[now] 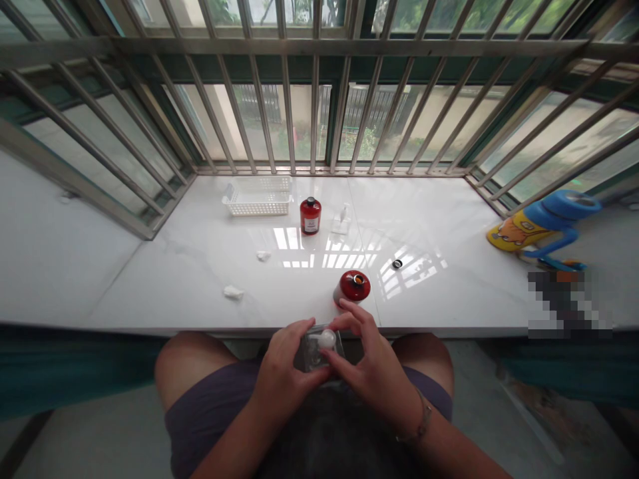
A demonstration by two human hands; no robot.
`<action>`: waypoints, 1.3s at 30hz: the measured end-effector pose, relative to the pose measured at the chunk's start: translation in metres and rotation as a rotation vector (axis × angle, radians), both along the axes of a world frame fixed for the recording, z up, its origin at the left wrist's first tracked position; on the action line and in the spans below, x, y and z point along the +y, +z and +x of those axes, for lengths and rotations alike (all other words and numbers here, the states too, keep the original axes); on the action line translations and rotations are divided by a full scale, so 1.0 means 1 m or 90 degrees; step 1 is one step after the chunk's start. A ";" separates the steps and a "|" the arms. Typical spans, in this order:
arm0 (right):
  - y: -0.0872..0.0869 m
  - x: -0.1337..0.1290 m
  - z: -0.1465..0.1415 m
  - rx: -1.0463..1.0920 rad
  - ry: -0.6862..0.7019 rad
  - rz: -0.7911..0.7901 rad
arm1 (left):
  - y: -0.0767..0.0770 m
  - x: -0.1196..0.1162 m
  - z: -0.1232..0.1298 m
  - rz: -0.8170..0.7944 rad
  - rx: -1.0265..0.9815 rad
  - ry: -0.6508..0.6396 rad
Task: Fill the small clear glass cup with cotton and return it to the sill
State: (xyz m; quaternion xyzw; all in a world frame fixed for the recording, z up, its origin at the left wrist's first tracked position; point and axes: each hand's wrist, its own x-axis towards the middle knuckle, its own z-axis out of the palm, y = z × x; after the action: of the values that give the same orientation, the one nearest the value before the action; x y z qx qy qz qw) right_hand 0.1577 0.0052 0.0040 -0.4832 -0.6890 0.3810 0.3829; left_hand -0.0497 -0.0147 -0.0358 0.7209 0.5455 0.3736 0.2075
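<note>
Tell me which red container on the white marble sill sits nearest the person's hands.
The squat round red container, at the front edge of the marble sill, beyond the right hand. The tall red bottle with the black cap stands farther back.

Two hands (292,366), one clear case (310,351), one red bottle (310,216), two tissue scraps (233,292).

Clear case (308,352), white-veined marble sill (164,293)

This looks like a home's enclosed balcony: steel security bars (319,46) line the windows above a white marble ledge (164,286) holding a red toiletry bottle (310,216) and a plastic basket (257,179).
</note>
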 end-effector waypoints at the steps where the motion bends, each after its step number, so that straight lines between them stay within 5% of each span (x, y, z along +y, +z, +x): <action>1: 0.001 0.000 0.000 0.001 0.007 0.007 | 0.000 0.000 0.000 -0.007 -0.004 0.000; 22: 0.007 0.000 0.006 -0.095 0.091 0.112 | 0.010 -0.010 -0.005 0.021 0.020 -0.004; 39: 0.022 -0.003 0.022 -0.086 0.003 0.199 | 0.005 -0.007 -0.002 -0.011 -0.002 -0.015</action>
State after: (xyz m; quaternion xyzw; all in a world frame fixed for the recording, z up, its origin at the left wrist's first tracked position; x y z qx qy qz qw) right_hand 0.1797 0.0018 0.0257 -0.4403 -0.7654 0.2367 0.4054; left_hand -0.0519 -0.0218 -0.0305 0.7251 0.5397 0.3674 0.2190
